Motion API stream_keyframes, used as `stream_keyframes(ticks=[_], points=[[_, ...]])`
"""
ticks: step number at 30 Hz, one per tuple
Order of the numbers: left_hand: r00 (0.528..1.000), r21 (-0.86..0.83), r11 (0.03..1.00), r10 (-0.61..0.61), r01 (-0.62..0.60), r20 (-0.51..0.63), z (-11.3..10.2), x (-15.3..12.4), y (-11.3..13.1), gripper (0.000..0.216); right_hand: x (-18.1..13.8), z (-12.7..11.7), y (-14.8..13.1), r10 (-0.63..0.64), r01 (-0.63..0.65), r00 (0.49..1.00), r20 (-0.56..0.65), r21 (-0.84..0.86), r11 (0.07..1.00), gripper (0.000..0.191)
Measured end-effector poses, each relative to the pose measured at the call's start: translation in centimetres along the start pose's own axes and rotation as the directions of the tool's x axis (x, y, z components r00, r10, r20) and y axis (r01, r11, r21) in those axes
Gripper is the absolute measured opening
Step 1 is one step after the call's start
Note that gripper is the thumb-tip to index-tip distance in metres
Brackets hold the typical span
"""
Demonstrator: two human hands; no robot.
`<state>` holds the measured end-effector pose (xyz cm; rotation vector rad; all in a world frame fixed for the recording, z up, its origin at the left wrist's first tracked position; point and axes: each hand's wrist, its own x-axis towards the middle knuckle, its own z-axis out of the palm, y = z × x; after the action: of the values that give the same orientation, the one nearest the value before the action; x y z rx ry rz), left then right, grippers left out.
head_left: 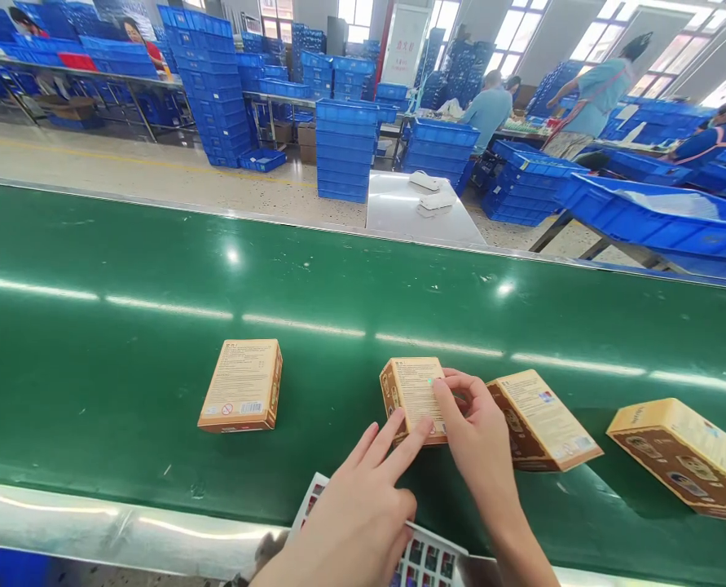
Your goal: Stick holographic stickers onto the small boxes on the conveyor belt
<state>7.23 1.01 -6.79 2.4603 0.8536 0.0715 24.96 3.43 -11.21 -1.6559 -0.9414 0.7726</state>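
- From my remote station I find the handled box near the centre of my view, towards 5 o'clock, lying on the green surface with its printed face up.
- My left hand comes in from 7 o'clock, two fingers stretched out and spread, their tips on the box's lower part; I cannot tell whether the folded ones grip anything.
- My right hand is at 4 o'clock, fingers bent, thumb tip on the printed face beside a tiny green patch; I cannot tell how firmly it holds.
- A sheet of small pictures lies at 6 o'clock, partly hidden below my left hand.
- Well apart at 9 o'clock I see a matching carton.
- At 3 o'clock, just beyond my right hand, sits a turned carton; farther that way, the outermost carton.
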Motion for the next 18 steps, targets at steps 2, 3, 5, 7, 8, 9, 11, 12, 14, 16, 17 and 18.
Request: stream_keyframes(ticks=[2, 3, 5, 7, 8, 9, 11, 12, 14, 16, 17, 18], points=[[1.000, 0.002, 1.000, 0.017, -0.017, 0.000, 0.0, 0.4, 0.2, 0.014, 0.4, -0.5, -0.2, -0.025, 0.022, 0.999, -0.026, -0.092, 0.996, 0.036], [1.000, 0.003, 1.000, 0.024, -0.024, -0.004, 0.1, 0.6, 0.4, 0.015, 0.6, -0.7, -0.2, -0.038, 0.033, 0.998, -0.041, -0.126, 0.992, 0.038], [0.999, -0.005, 0.999, 0.041, -0.041, -0.011, 0.2, 0.8, 0.5, 0.015, 1.4, -1.1, -0.3, -0.068, 0.056, 0.995, -0.068, -0.177, 0.983, 0.043], [0.998, -0.037, 0.998, 0.050, -0.052, -0.036, 0.4, 0.9, 0.4, 0.012, 2.2, -1.6, -0.5, -0.100, 0.080, 0.992, -0.081, -0.225, 0.971, 0.043], [0.997, -0.066, 0.996, 0.047, -0.051, -0.053, 0.4, 0.7, 0.2, 0.010, 2.5, -1.9, -0.6, -0.119, 0.094, 0.989, -0.084, -0.253, 0.963, 0.041], [0.997, -0.105, 0.994, 0.028, -0.036, -0.075, 0.4, 0.4, 0.1, 0.008, 2.6, -2.2, -0.9, -0.141, 0.111, 0.986, -0.091, -0.282, 0.953, 0.038], [0.992, -0.191, 0.981, -0.061, 0.039, -0.112, 0.0, -0.4, -0.3, 0.009, 2.0, -2.9, -1.6, -0.201, 0.158, 0.975, -0.099, -0.332, 0.930, 0.035], [0.985, -0.230, 0.969, -0.121, 0.091, -0.120, -0.3, -0.9, -0.5, 0.011, 1.4, -3.3, -2.1, -0.246, 0.207, 0.967, -0.072, -0.348, 0.914, 0.033], [0.966, -0.295, 0.938, -0.228, 0.184, -0.123, -1.2, -2.0, -0.7, 0.014, -0.4, -3.8, -3.2, -0.362, 0.374, 0.927, 0.099, -0.336, 0.865, 0.026], [0.945, -0.367, 0.899, -0.303, 0.240, -0.125, -2.1, -2.9, -0.7, 0.015, -2.3, -3.8, -4.1, -0.487, 0.599, 0.773, 0.407, -0.214, 0.772, 0.018], [0.931, -0.415, 0.870, -0.344, 0.268, -0.119, -2.6, -3.3, -0.7, 0.013, -3.0, -3.7, -4.5, -0.536, 0.685, 0.661, 0.526, -0.131, 0.717, 0.016], [0.917, -0.463, 0.835, -0.385, 0.299, -0.102, -2.9, -3.6, -0.8, 0.010, -3.6, -3.4, -4.8, -0.573, 0.744, 0.562, 0.597, -0.061, 0.665, 0.014]])
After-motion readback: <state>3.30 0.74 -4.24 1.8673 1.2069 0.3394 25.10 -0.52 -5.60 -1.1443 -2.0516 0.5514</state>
